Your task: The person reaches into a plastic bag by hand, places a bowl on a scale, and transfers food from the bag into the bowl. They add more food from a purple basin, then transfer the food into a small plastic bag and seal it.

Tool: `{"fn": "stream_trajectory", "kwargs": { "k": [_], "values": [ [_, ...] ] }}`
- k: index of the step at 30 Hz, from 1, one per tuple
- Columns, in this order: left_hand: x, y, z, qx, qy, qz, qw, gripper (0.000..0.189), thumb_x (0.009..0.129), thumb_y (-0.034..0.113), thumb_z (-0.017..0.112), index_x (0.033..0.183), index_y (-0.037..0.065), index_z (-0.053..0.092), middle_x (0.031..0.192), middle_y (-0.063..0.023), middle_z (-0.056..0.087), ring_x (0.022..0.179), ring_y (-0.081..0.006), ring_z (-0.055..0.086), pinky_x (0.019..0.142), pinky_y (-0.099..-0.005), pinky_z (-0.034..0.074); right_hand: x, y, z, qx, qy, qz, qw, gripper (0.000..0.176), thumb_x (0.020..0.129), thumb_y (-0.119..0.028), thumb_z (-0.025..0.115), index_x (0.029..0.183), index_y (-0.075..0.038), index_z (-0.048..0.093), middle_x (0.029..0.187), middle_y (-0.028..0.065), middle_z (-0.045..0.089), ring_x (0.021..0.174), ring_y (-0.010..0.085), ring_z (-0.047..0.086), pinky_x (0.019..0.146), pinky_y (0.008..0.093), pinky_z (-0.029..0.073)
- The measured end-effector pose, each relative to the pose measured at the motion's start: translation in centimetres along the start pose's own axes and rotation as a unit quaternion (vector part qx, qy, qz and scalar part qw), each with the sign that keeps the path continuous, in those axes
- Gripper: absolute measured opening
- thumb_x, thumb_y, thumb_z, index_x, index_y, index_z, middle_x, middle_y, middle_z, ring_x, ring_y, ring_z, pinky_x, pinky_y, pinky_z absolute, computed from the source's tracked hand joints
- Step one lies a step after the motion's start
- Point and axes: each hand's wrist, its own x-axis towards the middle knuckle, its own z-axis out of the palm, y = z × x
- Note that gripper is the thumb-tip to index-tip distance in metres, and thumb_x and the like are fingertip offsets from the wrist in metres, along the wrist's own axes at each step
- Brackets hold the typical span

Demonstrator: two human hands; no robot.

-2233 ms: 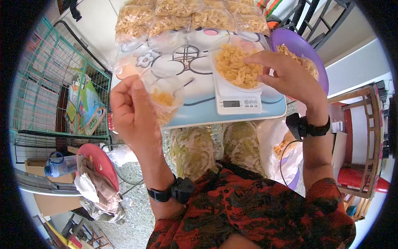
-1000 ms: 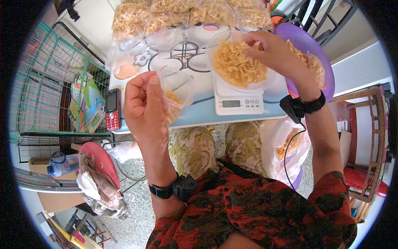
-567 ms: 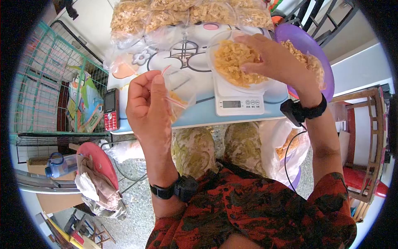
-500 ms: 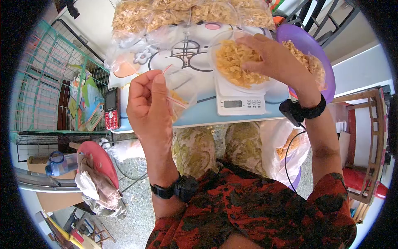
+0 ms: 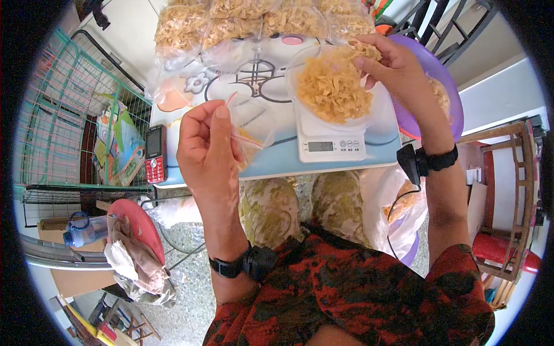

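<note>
My left hand (image 5: 206,144) is closed on a small clear zip bag (image 5: 258,122) with a red strip along its edge; a few yellowish pieces show at the bag's lower part. Over the right edge of a clear bowl, my right hand (image 5: 393,64) pinches a clump of dried yellow flakes (image 5: 367,53). A heap of the same flakes (image 5: 334,89) fills the bowl (image 5: 378,109). Beneath it is a white digital kitchen scale (image 5: 332,151); its display digits are too small to read.
Filled clear bags of flakes (image 5: 236,29) line the table's far side. A purple basin (image 5: 453,63) with more flakes stands at the right. A red and black phone (image 5: 154,153) lies at the table's left edge, beside a green wire cage (image 5: 69,115).
My right hand has risen from the flakes in the bowl and moved right, now pinching a clump. My left hand still holds the bag in nearly the same place.
</note>
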Motion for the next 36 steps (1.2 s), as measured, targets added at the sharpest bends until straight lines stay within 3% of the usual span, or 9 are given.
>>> {"fn": "stream_trajectory", "kwargs": {
  "k": [3, 7, 13, 19, 28, 31, 36],
  "values": [
    [-0.1, 0.2, 0.1, -0.005, 0.0, 0.008, 1.0, 0.019, 0.095, 0.017, 0.061, 0.102, 0.001, 0.057, 0.073, 0.0012, 0.055, 0.053, -0.0019, 0.043, 0.045, -0.0169, 0.034, -0.4, 0.4, 0.0, 0.16, 0.005, 0.028, 0.987, 0.035, 0.091, -0.016, 0.063, 0.122, 0.0, 0.056, 0.088, 0.0086, 0.067, 0.077, 0.013, 0.066, 0.066, 0.0247, 0.055],
    [-0.3, 0.3, 0.3, -0.027, 0.017, 0.017, 0.999, 0.018, 0.095, 0.019, 0.06, 0.104, 0.002, 0.059, 0.072, 0.001, 0.053, 0.053, -0.0055, 0.045, 0.047, -0.0205, 0.038, -0.7, 0.3, 0.5, 0.368, 0.029, 0.065, 0.927, 0.035, 0.093, -0.009, 0.06, 0.124, 0.003, 0.051, 0.096, 0.0112, 0.066, 0.083, 0.0179, 0.068, 0.073, 0.0243, 0.058],
    [-0.4, -0.6, 0.7, -0.022, -0.005, -0.014, 1.0, 0.02, 0.095, 0.019, 0.061, 0.106, 0.002, 0.058, 0.074, 0.0014, 0.054, 0.054, -0.006, 0.048, 0.048, -0.0202, 0.041, -0.9, 0.1, 0.0, 0.483, 0.042, 0.112, 0.867, 0.029, 0.094, -0.005, 0.056, 0.121, 0.004, 0.05, 0.102, 0.0142, 0.065, 0.091, 0.0233, 0.069, 0.079, 0.0273, 0.059],
    [-0.3, -0.9, 0.8, -0.049, -0.024, -0.022, 0.998, 0.023, 0.094, 0.02, 0.062, 0.108, 0.002, 0.057, 0.075, 0.0011, 0.055, 0.055, -0.0062, 0.049, 0.049, -0.0203, 0.041, -1.5, -1.4, 0.3, 0.538, 0.031, 0.103, 0.836, 0.027, 0.093, -0.004, 0.057, 0.119, 0.003, 0.052, 0.103, 0.0138, 0.066, 0.095, 0.0241, 0.068, 0.081, 0.0309, 0.059],
    [-0.3, -1.0, 0.7, -0.057, -0.024, -0.027, 0.998, 0.025, 0.094, 0.02, 0.062, 0.109, 0.001, 0.056, 0.075, -0.0001, 0.055, 0.055, -0.0072, 0.05, 0.05, -0.021, 0.043, -3.6, -7.7, 8.1, 0.305, 0.031, -0.036, 0.951, 0.027, 0.093, -0.01, 0.058, 0.118, -0.002, 0.056, 0.101, 0.0109, 0.065, 0.093, 0.0191, 0.066, 0.075, 0.0269, 0.058],
    [-0.2, -0.9, 0.4, -0.055, -0.026, -0.032, 0.998, 0.024, 0.094, 0.019, 0.062, 0.108, 0.001, 0.056, 0.076, -0.0011, 0.057, 0.055, -0.0074, 0.05, 0.05, -0.0205, 0.042, -4.0, -7.4, 11.2, 0.189, 0.022, -0.106, 0.976, 0.029, 0.089, -0.008, 0.06, 0.117, -0.003, 0.056, 0.103, 0.0117, 0.064, 0.093, 0.0224, 0.066, 0.074, 0.0301, 0.056],
    [-0.1, -1.7, -0.2, -0.084, -0.025, -0.034, 0.996, 0.02, 0.094, 0.018, 0.061, 0.104, 0.002, 0.058, 0.076, -0.0018, 0.059, 0.055, -0.0072, 0.05, 0.049, -0.0196, 0.041, -3.8, -7.2, 13.0, 0.06, -0.011, -0.193, 0.979, 0.03, 0.085, -0.007, 0.058, 0.114, -0.004, 0.057, 0.102, 0.0163, 0.061, 0.091, 0.0357, 0.062, 0.075, 0.0396, 0.052]
  ]
}}
